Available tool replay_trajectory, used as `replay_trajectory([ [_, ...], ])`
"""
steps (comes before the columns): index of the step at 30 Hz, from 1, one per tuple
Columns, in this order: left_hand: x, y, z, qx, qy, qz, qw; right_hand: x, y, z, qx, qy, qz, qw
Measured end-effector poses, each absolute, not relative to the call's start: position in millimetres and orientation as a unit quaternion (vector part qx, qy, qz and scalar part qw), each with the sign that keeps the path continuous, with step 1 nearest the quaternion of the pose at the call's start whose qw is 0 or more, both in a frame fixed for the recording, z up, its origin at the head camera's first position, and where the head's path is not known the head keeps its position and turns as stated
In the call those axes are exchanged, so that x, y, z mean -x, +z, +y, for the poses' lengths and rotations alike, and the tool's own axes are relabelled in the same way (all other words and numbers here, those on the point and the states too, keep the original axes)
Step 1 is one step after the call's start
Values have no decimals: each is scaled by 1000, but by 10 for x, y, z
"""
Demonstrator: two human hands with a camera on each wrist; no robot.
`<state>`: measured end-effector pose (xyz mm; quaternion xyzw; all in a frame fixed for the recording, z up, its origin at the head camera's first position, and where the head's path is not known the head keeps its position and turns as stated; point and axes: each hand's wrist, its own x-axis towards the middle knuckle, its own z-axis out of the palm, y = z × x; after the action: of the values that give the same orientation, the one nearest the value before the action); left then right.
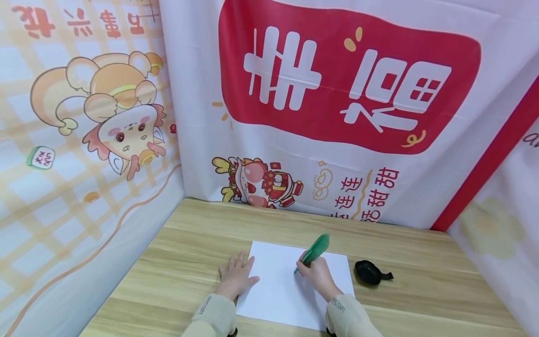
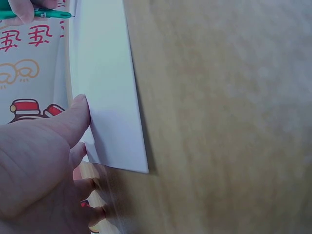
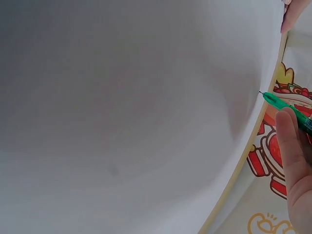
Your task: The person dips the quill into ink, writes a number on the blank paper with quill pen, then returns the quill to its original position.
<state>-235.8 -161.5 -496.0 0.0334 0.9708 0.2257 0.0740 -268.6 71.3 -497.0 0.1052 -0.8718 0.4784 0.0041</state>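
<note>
A blank white sheet of paper [image 1: 273,290] lies on the wooden table. My right hand [image 1: 318,275] grips a green pen [image 1: 316,248] with a broad leaf-shaped top, over the right half of the sheet. In the right wrist view, the tip of the pen [image 3: 275,101] points down right at the paper [image 3: 136,117]. My left hand [image 1: 236,277] rests with fingers spread at the sheet's left edge. Its thumb overlaps the paper [image 2: 107,87] in the left wrist view, while the other fingers lie beyond the edge.
Right of the sheet lies a black rounded object [image 1: 368,272] with a short flared tail. Wood-grain tabletop [image 1: 168,271] extends on both sides. Printed cloth hangings [image 1: 198,117] stand along the back and sides of the table.
</note>
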Motion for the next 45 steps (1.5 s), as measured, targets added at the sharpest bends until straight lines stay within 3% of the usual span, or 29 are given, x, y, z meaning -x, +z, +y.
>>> replay_trajectory([
  [45, 2366, -4950, -1608, -32, 226, 971, 78, 2468, -4968, 762, -129, 481, -867, -8],
])
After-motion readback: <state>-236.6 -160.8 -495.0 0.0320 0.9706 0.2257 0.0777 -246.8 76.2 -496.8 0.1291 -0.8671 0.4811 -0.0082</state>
